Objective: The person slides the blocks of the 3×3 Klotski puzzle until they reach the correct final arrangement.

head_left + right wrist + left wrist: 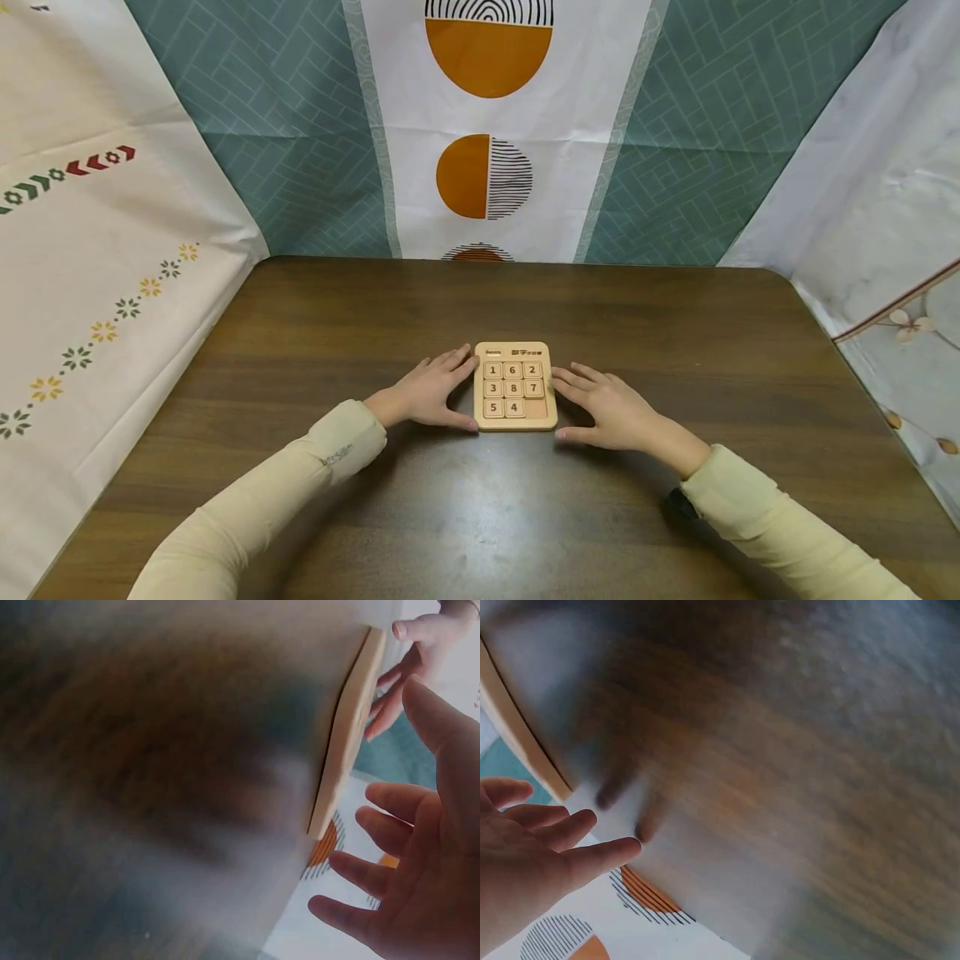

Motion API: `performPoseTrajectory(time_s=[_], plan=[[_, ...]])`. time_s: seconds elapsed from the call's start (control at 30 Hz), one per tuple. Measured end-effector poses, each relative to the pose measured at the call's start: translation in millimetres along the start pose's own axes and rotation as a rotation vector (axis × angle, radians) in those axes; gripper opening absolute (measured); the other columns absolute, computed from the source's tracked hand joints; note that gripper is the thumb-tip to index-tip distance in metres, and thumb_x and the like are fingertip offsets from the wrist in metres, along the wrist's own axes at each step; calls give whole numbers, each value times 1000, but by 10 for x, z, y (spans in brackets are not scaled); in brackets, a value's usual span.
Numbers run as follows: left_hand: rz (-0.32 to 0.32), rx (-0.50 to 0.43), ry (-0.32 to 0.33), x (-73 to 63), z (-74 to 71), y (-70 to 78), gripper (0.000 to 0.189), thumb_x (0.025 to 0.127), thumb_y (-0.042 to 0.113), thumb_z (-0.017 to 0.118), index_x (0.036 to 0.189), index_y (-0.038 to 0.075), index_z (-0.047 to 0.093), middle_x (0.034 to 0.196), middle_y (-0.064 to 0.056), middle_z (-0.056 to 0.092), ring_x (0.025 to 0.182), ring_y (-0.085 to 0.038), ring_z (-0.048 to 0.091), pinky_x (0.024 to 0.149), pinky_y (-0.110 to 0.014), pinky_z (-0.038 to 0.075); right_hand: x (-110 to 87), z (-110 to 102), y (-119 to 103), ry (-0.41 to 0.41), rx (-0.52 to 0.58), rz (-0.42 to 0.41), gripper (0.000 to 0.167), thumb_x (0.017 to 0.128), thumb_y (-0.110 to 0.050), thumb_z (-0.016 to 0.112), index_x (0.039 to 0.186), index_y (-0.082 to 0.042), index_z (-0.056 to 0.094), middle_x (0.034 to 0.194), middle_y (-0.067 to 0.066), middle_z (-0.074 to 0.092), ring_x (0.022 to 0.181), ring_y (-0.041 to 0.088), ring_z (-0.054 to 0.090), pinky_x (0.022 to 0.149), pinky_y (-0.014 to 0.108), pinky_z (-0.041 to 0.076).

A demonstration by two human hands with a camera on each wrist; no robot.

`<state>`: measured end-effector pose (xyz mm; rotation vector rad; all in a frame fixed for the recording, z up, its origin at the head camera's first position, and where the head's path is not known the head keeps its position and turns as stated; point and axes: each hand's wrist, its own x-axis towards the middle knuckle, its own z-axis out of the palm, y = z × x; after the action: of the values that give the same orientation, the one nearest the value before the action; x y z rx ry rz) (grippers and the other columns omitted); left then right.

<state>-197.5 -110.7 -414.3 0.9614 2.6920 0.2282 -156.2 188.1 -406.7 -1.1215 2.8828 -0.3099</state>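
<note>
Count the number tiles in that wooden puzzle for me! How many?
8. Left to right, top row: tile 1, tile 6, tile 2. Middle row: tile 3, tile 8, tile 7. Bottom row: tile 5, tile 4. None looks hidden.

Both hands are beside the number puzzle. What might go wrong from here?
The left hand and right hand flank the number puzzle, so an uneven push might slide or turn it on the table.
Pushing the 8 tile would probably get nowhere: the gap lies diagonal to it, at lower right.
</note>
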Motion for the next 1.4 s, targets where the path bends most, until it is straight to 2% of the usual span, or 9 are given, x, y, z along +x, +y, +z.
performPoseTrajectory(time_s=[0.1,0.3,0.67,1.0,1.4], plan=[[-21,6,-33,19,6,13,104,71,70,57,147,12,16,152,-11,6,137,-30,12,101,-58,20,16,13,-15,-28,-14,-17,76,80,-54,60,137,-7,41,142,10,37,129,36,30,93,56,33],[-35,22,-44,44,-3,37,103,71,72,54,147,13,16,152,-7,5,137,-29,12,101,-58,19,45,11,-63,-71,-20,-24,78,81,-55,58,139,-7,38,143,9,34,131,35,27,95,56,31],[-67,38,-76,65,-53,95,102,72,68,58,146,9,21,152,-7,9,136,-29,16,100,-57,22,99,20,-136,-106,-27,-47,78,81,-56,57,139,-7,38,144,7,33,132,34,25,95,57,29],[-66,60,-72,71,-83,119,102,70,69,59,145,8,24,151,-8,13,136,-28,16,101,-58,18,125,27,-148,-138,-37,-37,77,82,-56,56,139,-7,39,145,7,33,132,34,25,95,57,29],[-72,61,-68,83,-39,142,104,71,69,58,145,5,23,151,-11,13,136,-29,16,100,-59,19,124,19,-170,-153,-42,-30,77,81,-56,57,138,-7,40,144,7,34,131,33,27,95,56,29]])
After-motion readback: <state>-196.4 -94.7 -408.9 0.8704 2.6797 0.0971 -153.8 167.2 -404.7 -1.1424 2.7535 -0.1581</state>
